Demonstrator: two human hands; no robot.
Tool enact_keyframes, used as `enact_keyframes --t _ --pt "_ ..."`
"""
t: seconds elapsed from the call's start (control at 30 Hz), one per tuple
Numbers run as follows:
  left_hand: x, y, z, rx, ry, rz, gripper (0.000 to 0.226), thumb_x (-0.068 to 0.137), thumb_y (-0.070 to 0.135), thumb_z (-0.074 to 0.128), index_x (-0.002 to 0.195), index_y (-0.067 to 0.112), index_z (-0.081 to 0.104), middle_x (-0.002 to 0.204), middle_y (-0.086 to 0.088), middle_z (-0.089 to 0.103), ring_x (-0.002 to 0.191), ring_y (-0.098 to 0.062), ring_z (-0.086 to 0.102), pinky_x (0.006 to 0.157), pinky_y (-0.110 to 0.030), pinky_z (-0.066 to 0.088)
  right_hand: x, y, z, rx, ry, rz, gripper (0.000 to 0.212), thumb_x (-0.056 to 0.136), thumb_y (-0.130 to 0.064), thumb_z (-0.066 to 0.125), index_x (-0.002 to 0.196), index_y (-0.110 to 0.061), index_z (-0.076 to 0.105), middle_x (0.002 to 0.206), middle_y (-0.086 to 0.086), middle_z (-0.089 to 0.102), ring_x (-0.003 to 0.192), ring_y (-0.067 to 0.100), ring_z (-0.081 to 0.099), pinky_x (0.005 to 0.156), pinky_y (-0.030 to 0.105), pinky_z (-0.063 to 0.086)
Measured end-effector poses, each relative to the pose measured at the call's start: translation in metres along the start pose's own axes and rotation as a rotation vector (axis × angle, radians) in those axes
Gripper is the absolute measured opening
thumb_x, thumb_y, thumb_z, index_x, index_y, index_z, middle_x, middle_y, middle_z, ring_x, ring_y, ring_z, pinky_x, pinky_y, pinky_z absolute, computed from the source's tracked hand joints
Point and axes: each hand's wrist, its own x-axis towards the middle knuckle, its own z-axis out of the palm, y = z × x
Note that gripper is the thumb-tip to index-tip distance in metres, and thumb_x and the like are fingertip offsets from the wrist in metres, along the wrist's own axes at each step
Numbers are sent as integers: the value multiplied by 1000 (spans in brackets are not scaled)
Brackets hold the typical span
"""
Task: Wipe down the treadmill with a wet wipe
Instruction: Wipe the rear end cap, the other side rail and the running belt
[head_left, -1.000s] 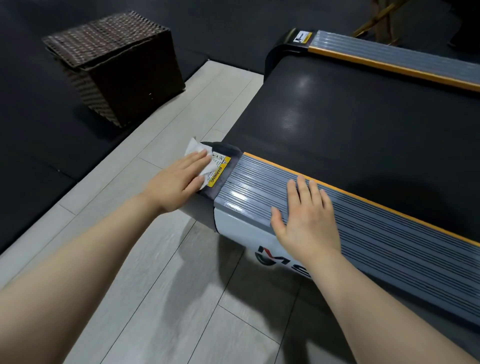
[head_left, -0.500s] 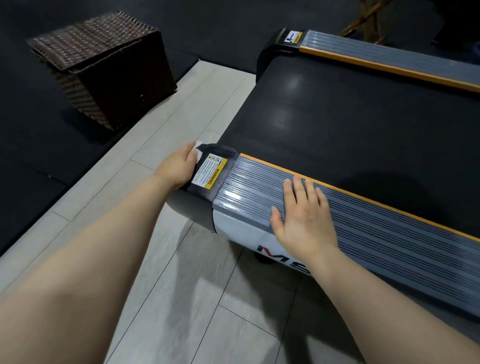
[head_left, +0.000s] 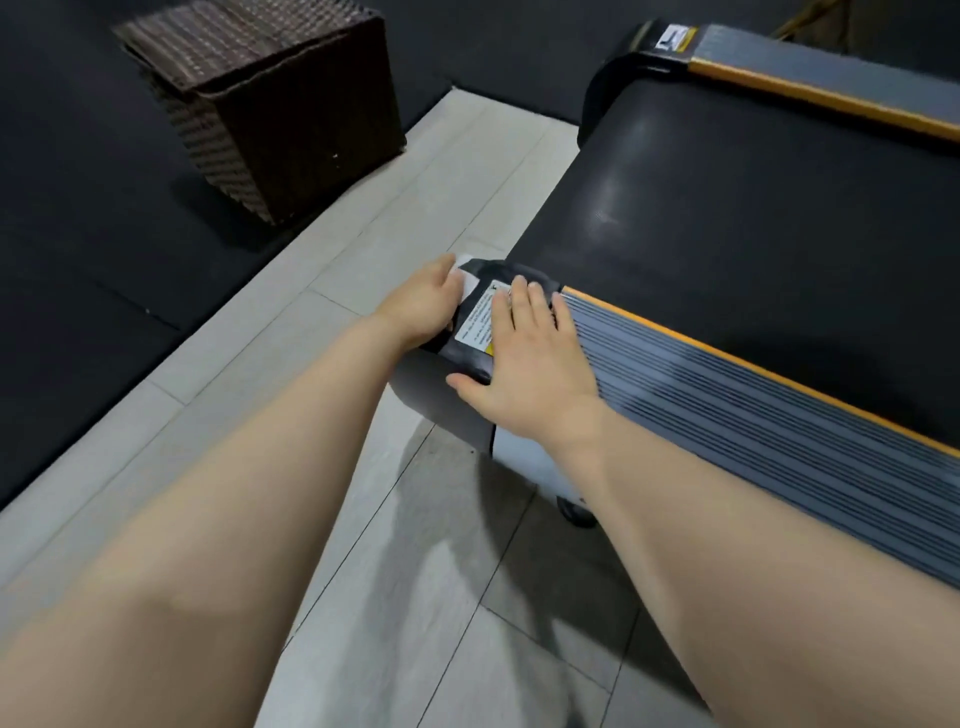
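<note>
Both hands on treadmill (head_left: 727, 395) rail's end

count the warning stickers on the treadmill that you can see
2. One sticker is on the near end cap, partly under the right hand, beside the left hand and its wipe. Another sticker is on the far rail's end. Others may be hidden.

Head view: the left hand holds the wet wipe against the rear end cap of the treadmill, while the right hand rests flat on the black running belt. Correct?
Not quite. In the head view the right hand rests flat on the end cap and ribbed side rail, not the belt. The left hand does hold the wet wipe there.
</note>
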Motion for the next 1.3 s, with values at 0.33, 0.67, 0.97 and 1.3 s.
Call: enact_keyframes --t 0.33,0.67,0.97,1.3 --pt "-16 -130 4 -587 -119 -336 59 93 69 40 117 23 68 120 1 68 112 -13 61 110 -31 39 2 -1 1 -52 -16 -7 102 86 -76 27 154 -5 5 162 18 4 150 30 1 121 49 4" --pt "0 -62 -7 -498 -23 46 35 104 27 38 128 39 60 135 9 60 121 -5 56 101 -22 42 3 -3 0 -65 -37 1 101 85 -77 26 154 -6 5 162 18 3 150 30 1 121 49 4" --pt "-8 -117 33 -976 102 -481 29 103 22 48 83 13 66 68 -2 70 65 -16 66 53 -18 50 3 -2 1 -43 -32 -6 101 86 -76 28 154 -5 7 162 18 4 150 30 1 121 48 1" --pt "-64 -45 145 -1034 922 23 62 100 56 30 156 34 15 166 7 9 153 -14 9 125 -45 10 4 -1 -1 -9 -32 8 98 86 -76 23 155 -7 9 162 16 5 150 28 2 122 47 1"
